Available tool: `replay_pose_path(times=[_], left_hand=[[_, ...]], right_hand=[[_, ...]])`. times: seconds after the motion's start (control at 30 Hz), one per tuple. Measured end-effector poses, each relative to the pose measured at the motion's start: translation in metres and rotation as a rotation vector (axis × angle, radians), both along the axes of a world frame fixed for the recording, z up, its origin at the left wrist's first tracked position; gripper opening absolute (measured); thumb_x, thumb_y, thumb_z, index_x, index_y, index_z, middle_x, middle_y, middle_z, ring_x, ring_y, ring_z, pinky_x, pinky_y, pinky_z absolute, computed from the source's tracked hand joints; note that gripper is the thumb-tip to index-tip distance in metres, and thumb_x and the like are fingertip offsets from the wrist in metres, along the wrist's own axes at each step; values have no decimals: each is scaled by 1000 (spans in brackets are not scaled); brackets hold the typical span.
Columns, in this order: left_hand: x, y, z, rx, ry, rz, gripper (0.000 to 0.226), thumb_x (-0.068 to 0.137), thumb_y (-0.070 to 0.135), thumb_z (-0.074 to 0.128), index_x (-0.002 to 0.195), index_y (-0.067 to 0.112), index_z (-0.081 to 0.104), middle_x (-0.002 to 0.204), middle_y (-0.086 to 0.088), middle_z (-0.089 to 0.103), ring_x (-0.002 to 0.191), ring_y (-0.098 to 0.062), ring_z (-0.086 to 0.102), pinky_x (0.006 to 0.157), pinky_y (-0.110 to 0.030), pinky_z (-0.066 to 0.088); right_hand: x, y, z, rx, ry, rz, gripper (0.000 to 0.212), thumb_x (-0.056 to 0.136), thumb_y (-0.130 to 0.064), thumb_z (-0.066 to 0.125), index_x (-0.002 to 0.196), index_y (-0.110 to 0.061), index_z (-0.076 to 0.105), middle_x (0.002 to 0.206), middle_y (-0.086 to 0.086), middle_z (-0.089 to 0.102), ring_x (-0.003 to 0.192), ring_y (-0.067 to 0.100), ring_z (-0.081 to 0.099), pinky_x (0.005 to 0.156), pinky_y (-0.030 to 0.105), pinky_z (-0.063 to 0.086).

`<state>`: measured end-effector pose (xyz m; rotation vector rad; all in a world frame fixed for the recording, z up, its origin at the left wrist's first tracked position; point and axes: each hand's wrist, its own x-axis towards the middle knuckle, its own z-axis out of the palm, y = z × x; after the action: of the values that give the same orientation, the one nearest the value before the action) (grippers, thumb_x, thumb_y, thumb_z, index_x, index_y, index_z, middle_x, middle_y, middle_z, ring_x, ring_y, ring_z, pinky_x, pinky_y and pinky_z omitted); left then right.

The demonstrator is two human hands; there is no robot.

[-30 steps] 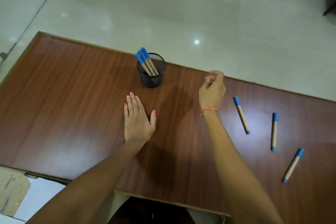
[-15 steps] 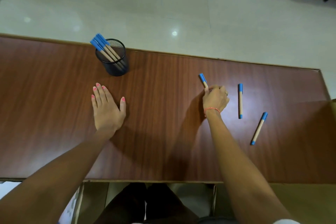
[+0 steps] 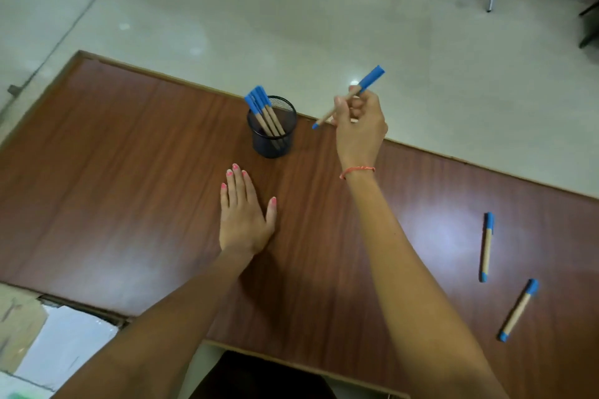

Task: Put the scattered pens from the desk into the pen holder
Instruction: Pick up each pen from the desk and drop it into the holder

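The right hand (image 3: 359,133) is pinching a pen (image 3: 348,97) in its closed grip, thumb and fingers (image 3: 355,104) wrapping the tan barrel near its middle. The pen is slanting, its blue cap pointing up and away over the far edge of the worktop (image 3: 129,172) and its small blue tip pointing down toward the pen holder (image 3: 272,129). The tip is hanging just beside the holder's right rim, apart from it. The black mesh holder is standing upright near the far edge, with four blue-capped pens (image 3: 264,112) leaning in it toward the left.

Half a second ago this hand was down on the worktop closing on that same pen, beside the two others; now it is raised, carrying the pen over beside the holder. The two remaining pens are lying where they were: one (image 3: 487,246) lying nearly straight away from the person, the other (image 3: 518,309) lying slanted nearer the near edge, both well apart from the holder.

The right arm is stretching forward with the wrist bent slightly, a thin orange bracelet (image 3: 356,170) showing on it. The left hand (image 3: 244,217) is still resting flat, palm down, fingers spread open and holding nothing, near the holder on its near side.
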<state>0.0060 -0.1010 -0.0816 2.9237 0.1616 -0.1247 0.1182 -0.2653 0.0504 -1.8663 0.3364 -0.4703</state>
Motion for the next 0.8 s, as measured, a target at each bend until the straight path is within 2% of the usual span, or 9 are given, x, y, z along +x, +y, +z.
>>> replay_pose_path(times=[0.1,0.17,0.2,0.3,0.4,0.5,0.57,0.8], left_hand=[[1,2,0,-34,8,7,80,99,53,22,154,-3,9,164,-19,0,153,-29,-2,125,-44,8],[0,2,1,-33,11,-5,80,99,53,21,154,-3,8,164,-20,-1,153,-29,-4,125,-43,6],[0,2,1,-29,12,-9,80,99,53,20,154,-4,8,164,-20,-2,153,-29,-4,125,-43,6],[0,3,0,-14,18,-5,79,100,53,19,154,-3,7,164,-19,-3,153,-29,-5,125,-43,4],[1,3,-2,-9,26,-7,79,100,54,17,154,-2,6,164,-19,-4,153,-29,-6,125,-43,4],[1,3,-2,-5,30,-6,79,100,55,15,154,-2,6,164,-18,-5,153,-28,-8,125,-42,4],[1,2,-2,-8,32,-3,79,100,55,15,155,-1,5,164,-17,-6,153,-28,-8,125,-42,4],[0,1,0,-4,39,-5,79,100,55,16,155,-1,6,164,-17,-4,153,-27,-7,125,-42,5]], right_hand=[[15,31,5,-36,-53,80,16,87,-16,68,96,-6,60,77,-9,63,63,-1,63,65,20,56],[21,43,-2,-125,6,133,20,85,-20,70,95,-5,61,76,-5,63,59,-3,58,63,12,48],[22,47,-8,-163,48,154,21,85,-21,70,94,-5,61,77,-1,65,58,1,58,64,14,49],[21,56,-24,-246,150,225,22,84,-26,71,91,-8,61,80,2,68,69,17,64,71,31,56],[22,57,-33,-330,171,257,22,82,-28,73,90,-10,65,90,5,64,83,23,63,77,37,56],[27,58,-37,-352,197,289,27,79,-30,76,96,-11,68,101,8,59,93,21,61,81,31,54],[29,59,-36,-315,208,295,29,78,-31,77,99,-14,69,103,6,57,94,17,59,79,25,52],[21,41,-36,-253,135,220,8,86,-23,69,90,-17,69,89,-3,53,80,12,57,72,20,49]])
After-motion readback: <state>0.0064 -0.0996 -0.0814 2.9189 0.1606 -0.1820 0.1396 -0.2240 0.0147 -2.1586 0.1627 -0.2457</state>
